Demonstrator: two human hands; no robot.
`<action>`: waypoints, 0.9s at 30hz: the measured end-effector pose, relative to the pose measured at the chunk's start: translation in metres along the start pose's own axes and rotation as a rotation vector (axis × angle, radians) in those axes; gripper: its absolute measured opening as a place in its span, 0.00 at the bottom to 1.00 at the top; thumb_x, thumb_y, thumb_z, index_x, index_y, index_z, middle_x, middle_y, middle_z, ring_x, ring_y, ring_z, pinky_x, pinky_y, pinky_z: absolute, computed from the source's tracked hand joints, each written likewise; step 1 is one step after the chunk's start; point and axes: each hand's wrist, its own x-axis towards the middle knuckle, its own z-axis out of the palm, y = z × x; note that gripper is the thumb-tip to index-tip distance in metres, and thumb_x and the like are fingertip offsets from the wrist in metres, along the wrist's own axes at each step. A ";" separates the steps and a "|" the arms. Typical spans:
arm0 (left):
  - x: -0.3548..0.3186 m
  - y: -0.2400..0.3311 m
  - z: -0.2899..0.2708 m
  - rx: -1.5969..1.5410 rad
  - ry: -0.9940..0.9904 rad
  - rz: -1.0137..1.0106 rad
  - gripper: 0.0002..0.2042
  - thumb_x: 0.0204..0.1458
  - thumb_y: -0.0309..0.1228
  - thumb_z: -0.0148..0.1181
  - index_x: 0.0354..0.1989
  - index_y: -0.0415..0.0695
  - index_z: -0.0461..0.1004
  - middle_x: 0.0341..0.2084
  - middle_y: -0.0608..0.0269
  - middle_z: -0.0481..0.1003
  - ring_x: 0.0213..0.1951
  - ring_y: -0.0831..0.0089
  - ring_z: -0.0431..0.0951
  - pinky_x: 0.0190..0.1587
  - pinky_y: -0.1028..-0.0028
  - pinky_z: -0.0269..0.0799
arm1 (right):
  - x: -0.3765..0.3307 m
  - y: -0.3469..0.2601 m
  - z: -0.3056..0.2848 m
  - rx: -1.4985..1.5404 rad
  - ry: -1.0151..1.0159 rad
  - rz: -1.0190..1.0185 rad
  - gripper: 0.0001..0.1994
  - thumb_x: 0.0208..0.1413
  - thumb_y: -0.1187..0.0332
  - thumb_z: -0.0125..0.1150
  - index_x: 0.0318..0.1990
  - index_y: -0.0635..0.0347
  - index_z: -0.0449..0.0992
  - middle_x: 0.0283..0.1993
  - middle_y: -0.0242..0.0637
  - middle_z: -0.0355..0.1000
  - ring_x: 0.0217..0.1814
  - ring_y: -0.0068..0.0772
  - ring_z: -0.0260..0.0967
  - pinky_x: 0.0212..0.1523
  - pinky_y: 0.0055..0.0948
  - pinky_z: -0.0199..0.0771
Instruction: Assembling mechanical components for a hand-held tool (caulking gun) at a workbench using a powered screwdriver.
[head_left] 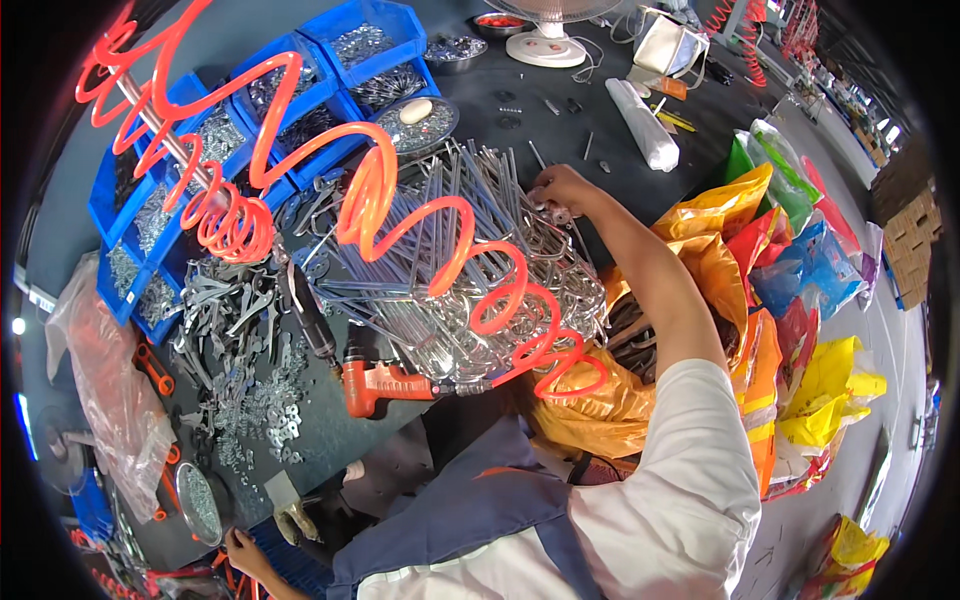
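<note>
Rods [490, 190] lay bunched, likely for easy reach; right hand [562, 190] curled at their edge, left hand [241, 552] by dish [209, 540], grips unclear.

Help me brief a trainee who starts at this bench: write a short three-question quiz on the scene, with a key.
1. True or false: the red pistol-shaped tool is gripped in a hand.
2. What colour is the coiled hose? (a) green (b) orange-red (c) black
3. Which of the person's hands is at the heap of metal rods?

Key: 1. False; it lies unheld. 2. (b). 3. The right hand, at the heap's edge.
</note>
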 end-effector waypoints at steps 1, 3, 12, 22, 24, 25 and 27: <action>0.001 0.008 -0.006 -0.053 0.050 -0.003 0.11 0.56 0.30 0.50 0.40 0.35 0.74 0.25 0.56 0.76 0.22 0.72 0.75 0.26 0.74 0.71 | -0.003 0.001 -0.006 0.210 0.059 0.061 0.10 0.42 0.78 0.63 0.35 0.67 0.74 0.24 0.35 0.70 0.21 0.21 0.65 0.18 0.21 0.64; 0.002 0.037 -0.023 -0.107 0.105 -0.011 0.11 0.57 0.30 0.50 0.41 0.35 0.74 0.24 0.58 0.76 0.22 0.73 0.75 0.26 0.75 0.71 | -0.010 0.002 -0.025 0.459 0.118 0.029 0.09 0.42 0.78 0.62 0.34 0.68 0.75 0.23 0.34 0.70 0.19 0.20 0.64 0.17 0.20 0.62; 0.001 0.144 -0.003 -0.572 0.142 0.178 0.11 0.58 0.28 0.50 0.43 0.35 0.73 0.27 0.61 0.74 0.27 0.78 0.72 0.32 0.79 0.68 | -0.024 -0.007 -0.011 0.098 0.353 -0.041 0.07 0.42 0.77 0.60 0.32 0.66 0.79 0.20 0.30 0.70 0.17 0.18 0.62 0.18 0.21 0.62; -0.095 0.275 -0.041 -1.227 -0.625 0.108 0.15 0.59 0.31 0.47 0.48 0.33 0.68 0.33 0.53 0.75 0.33 0.70 0.76 0.36 0.75 0.73 | -0.184 -0.107 0.024 0.386 0.304 -0.456 0.07 0.47 0.75 0.61 0.36 0.64 0.77 0.28 0.31 0.75 0.28 0.18 0.70 0.29 0.18 0.72; -0.120 0.336 -0.027 -1.465 -1.117 -0.082 0.20 0.59 0.39 0.46 0.52 0.35 0.65 0.41 0.50 0.73 0.41 0.63 0.76 0.42 0.70 0.72 | -0.254 -0.148 0.069 0.347 0.051 -0.629 0.05 0.47 0.75 0.62 0.33 0.60 0.77 0.34 0.32 0.74 0.32 0.21 0.72 0.34 0.21 0.74; -0.128 0.367 -0.018 -1.558 -1.291 -0.172 0.23 0.59 0.44 0.46 0.53 0.36 0.63 0.45 0.49 0.72 0.45 0.60 0.75 0.46 0.67 0.71 | -0.272 -0.158 0.089 0.129 0.088 -0.979 0.07 0.47 0.76 0.61 0.36 0.59 0.75 0.37 0.36 0.72 0.38 0.30 0.72 0.38 0.27 0.75; -0.136 0.416 -0.007 -1.682 -1.633 -0.537 0.25 0.59 0.48 0.43 0.51 0.36 0.64 0.47 0.49 0.70 0.48 0.57 0.72 0.51 0.62 0.68 | -0.295 -0.151 0.129 0.038 -0.183 -0.893 0.13 0.51 0.70 0.58 0.44 0.60 0.71 0.42 0.42 0.68 0.45 0.39 0.68 0.44 0.35 0.72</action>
